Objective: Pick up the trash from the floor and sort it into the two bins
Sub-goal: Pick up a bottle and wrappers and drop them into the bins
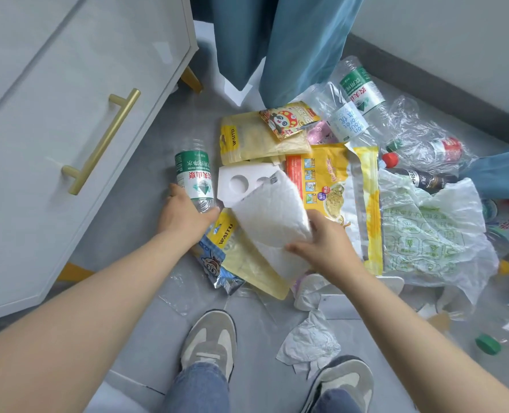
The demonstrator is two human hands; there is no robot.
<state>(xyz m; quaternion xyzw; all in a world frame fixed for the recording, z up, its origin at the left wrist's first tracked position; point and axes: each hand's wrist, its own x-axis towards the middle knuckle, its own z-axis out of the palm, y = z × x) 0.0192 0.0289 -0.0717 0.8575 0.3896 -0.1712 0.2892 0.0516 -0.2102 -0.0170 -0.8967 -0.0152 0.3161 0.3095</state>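
Observation:
My left hand point(183, 214) grips the lower end of a clear water bottle with a green and white label point(194, 177), which lies on the grey floor. My right hand point(326, 244) holds a white padded sheet point(272, 216) lifted over the pile. Under it lie a white cardboard insert with round holes point(235, 181), two yellow WAITU pouches point(256, 138) point(247, 257), a large yellow food bag point(339, 186) and a blue snack wrapper point(213, 265). No bin is in view.
A white cabinet with a gold handle point(101, 141) stands at the left. Blue curtains point(277, 46) hang at the back. Crushed bottles point(360, 90), a thin plastic bag point(432, 231), crumpled paper point(309, 344) and a green cap point(488, 344) lie at the right. My shoes point(210, 344) stand near the pile.

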